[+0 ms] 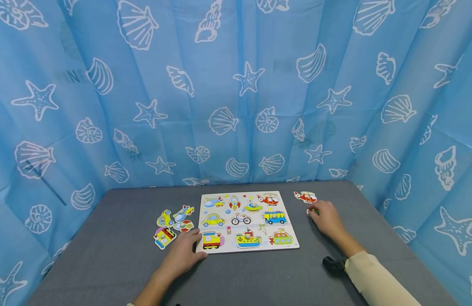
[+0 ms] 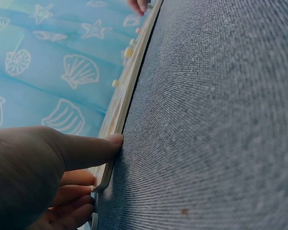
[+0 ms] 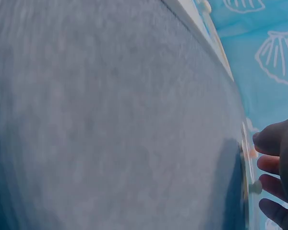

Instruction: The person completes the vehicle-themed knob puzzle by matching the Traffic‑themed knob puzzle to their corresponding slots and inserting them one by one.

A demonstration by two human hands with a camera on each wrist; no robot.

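A wooden peg puzzle board (image 1: 236,250) with printed vehicles lies flat on the grey table. My left hand (image 1: 183,253) holds its near left corner, the thumb on the front edge and the other fingers along the left side. Over at the right, my right hand (image 1: 326,217) hovers with loosely bent fingers above a puzzle piece (image 1: 309,211) mostly hidden beneath it. That piece's knob (image 3: 255,187) shows beside the fingertips in the right wrist view; a grip on it is not visible. Just beyond lies a red helicopter piece (image 1: 306,196).
Left of the board lie a train piece (image 1: 165,238), a car piece (image 1: 165,218), a plane piece (image 1: 184,213) and a rocket piece (image 1: 184,225). Several knobs (image 2: 128,52) rise from the board. A blue shell-patterned curtain (image 1: 236,93) hangs behind the table (image 1: 258,280).
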